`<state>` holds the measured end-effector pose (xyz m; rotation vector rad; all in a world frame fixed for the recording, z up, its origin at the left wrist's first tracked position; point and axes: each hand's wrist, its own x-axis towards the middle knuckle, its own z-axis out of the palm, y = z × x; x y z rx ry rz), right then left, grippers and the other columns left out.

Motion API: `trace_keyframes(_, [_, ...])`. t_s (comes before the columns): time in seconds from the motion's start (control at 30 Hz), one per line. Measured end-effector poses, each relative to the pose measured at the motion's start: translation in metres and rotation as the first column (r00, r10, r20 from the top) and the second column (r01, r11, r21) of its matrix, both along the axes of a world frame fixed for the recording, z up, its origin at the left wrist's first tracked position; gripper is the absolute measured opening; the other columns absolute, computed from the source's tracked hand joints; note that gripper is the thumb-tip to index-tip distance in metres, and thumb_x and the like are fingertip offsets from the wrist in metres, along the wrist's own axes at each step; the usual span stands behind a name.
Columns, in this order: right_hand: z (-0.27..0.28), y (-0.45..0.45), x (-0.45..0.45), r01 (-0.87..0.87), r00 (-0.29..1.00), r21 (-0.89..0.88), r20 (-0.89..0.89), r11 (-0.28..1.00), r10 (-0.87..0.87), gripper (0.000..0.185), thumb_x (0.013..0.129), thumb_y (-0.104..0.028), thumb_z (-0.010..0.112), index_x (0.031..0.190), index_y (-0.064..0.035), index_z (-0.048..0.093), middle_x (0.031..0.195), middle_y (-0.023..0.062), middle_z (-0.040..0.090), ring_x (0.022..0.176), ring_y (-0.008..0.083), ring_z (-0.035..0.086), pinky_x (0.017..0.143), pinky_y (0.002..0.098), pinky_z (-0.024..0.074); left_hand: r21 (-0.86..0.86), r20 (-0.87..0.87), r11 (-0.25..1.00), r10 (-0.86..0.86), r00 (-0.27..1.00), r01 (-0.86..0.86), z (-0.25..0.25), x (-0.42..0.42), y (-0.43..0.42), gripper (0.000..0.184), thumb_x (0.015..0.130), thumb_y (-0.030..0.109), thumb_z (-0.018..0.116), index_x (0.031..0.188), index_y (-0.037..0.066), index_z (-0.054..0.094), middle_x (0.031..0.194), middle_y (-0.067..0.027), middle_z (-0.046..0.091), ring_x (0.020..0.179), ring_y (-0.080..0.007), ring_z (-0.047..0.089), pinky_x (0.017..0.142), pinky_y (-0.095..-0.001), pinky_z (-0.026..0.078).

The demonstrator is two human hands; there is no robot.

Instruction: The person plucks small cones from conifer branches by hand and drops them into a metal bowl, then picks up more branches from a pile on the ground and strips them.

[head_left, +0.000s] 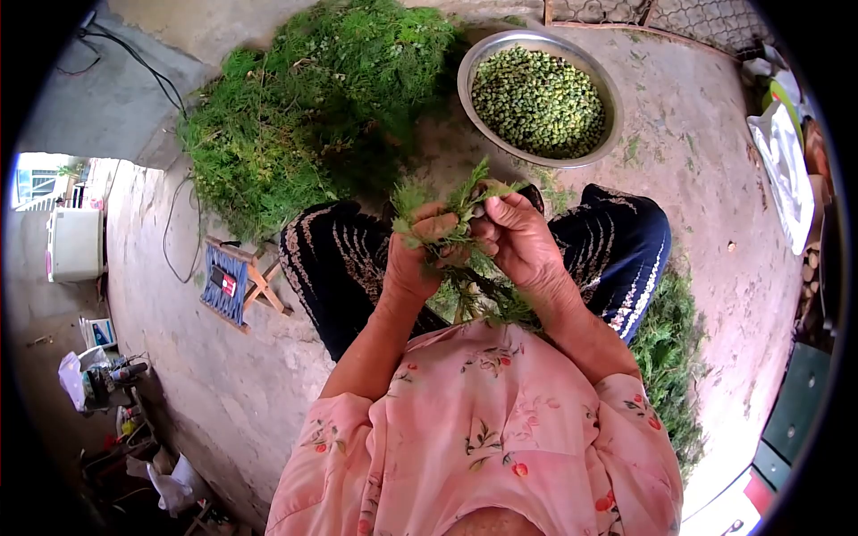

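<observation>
My left hand [424, 246] is closed around a leafy evergreen sprig [465, 201], held above my lap. My right hand [520, 237] meets it from the other side, thumb and fingers pinched at the sprig's foliage. Whether a small cone sits between those fingertips is hidden. More of the green branch hangs below both hands, against the pink flowered shirt. Just beyond the hands stands a wide metal basin [466, 100], holding a heap of small green cones [536, 103].
A large pile of cut evergreen branches [295, 116] lies ahead to the left, with more greenery [666, 348] by my right side. A folding stool [234, 284] with a phone-like object on it stands left. Plastic bags [786, 170] lie along the right edge.
</observation>
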<state>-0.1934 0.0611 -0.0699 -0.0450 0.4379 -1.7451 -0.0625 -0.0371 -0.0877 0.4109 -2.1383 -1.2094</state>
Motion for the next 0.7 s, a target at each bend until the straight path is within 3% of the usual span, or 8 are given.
trace_keyframes(0.13, [0.020,-0.005,0.007,0.111,0.965,0.150,-0.254,0.982,-0.070,0.020,0.082,-0.011,0.057,0.100,-0.0044,0.055,0.081,-0.0002,0.058,0.070,0.0070,0.052,0.057,0.0193,0.0420,0.359,0.004,0.932,0.060,0.998,-0.057,-0.005,-0.001,0.000,0.030,0.070,0.004,0.057,0.099,0.006,0.057,0.092,-0.0121,0.058,0.066,-0.0218,0.054,0.054,-0.0245,0.043])
trace_keyframes(0.23, [0.009,-0.001,0.004,0.074,0.928,0.108,-0.372,0.991,-0.028,0.021,0.081,-0.010,0.059,0.101,-0.0032,0.056,0.084,-0.0001,0.059,0.073,0.0067,0.054,0.060,0.0202,0.0446,0.310,0.096,0.947,0.063,0.993,-0.090,0.011,0.001,0.001,0.033,0.068,0.001,0.055,0.100,0.009,0.058,0.097,-0.0111,0.058,0.074,-0.0239,0.054,0.064,-0.0282,0.044])
trace_keyframes(0.3, [0.001,-0.002,0.005,0.096,0.917,0.098,-0.396,0.991,-0.050,0.021,0.081,-0.009,0.059,0.101,-0.0026,0.056,0.085,0.0010,0.060,0.073,0.0081,0.055,0.061,0.0211,0.0459,-0.318,0.198,0.948,0.059,0.978,0.007,0.020,0.001,-0.001,0.037,0.060,-0.001,0.067,0.095,0.008,0.058,0.109,-0.0131,0.054,0.093,-0.0287,0.053,0.076,-0.0353,0.045])
trace_keyframes(0.4, [-0.004,-0.003,0.004,0.144,0.890,0.073,-0.446,0.987,-0.097,0.022,0.079,-0.007,0.060,0.100,-0.0014,0.057,0.088,0.0034,0.061,0.074,0.0108,0.058,0.064,0.0228,0.0485,-0.375,0.256,0.926,0.052,0.965,0.050,0.025,-0.001,-0.002,0.036,0.063,0.001,0.066,0.098,0.008,0.058,0.106,-0.0127,0.055,0.091,-0.0289,0.053,0.075,-0.0346,0.045])
trace_keyframes(0.47, [-0.004,-0.002,0.003,0.064,0.978,0.110,-0.204,0.992,-0.041,0.024,0.079,-0.006,0.060,0.102,-0.0006,0.055,0.088,0.0048,0.061,0.075,0.0141,0.059,0.069,0.0265,0.0505,-0.415,0.262,0.907,0.042,0.964,0.074,0.021,-0.002,-0.003,0.035,0.065,0.001,0.065,0.098,0.008,0.058,0.104,-0.0112,0.055,0.090,-0.0263,0.054,0.073,-0.0334,0.046])
trace_keyframes(0.5, [-0.006,-0.001,0.003,0.065,0.978,0.110,-0.203,0.992,-0.041,0.024,0.079,-0.006,0.060,0.102,-0.0006,0.055,0.088,0.0048,0.061,0.075,0.0141,0.059,0.069,0.0265,0.0505,-0.036,0.258,0.998,-0.039,0.965,0.050,0.009,-0.001,-0.004,0.033,0.067,0.001,0.063,0.099,0.007,0.058,0.103,-0.0095,0.055,0.088,-0.0234,0.054,0.071,-0.0315,0.046])
trace_keyframes(0.57, [-0.008,0.000,0.002,0.037,0.998,0.091,-0.051,0.995,-0.033,0.026,0.079,-0.005,0.059,0.104,-0.0004,0.053,0.089,0.0058,0.061,0.076,0.0173,0.060,0.071,0.0294,0.0513,0.349,0.224,0.937,-0.112,0.968,0.027,-0.005,0.000,-0.004,0.031,0.068,0.001,0.062,0.099,0.006,0.058,0.101,-0.0077,0.055,0.087,-0.0204,0.053,0.068,-0.0297,0.046])
trace_keyframes(0.7, [0.019,0.004,0.003,0.111,0.987,0.174,-0.131,0.978,-0.089,0.028,0.079,-0.003,0.058,0.106,-0.0006,0.052,0.089,0.0058,0.060,0.076,0.0161,0.059,0.071,0.0275,0.0501,0.329,0.168,0.940,0.037,0.985,-0.091,0.008,-0.008,0.008,0.026,0.073,0.002,0.057,0.099,0.004,0.057,0.093,-0.0039,0.054,0.079,-0.0137,0.052,0.062,-0.0254,0.045])
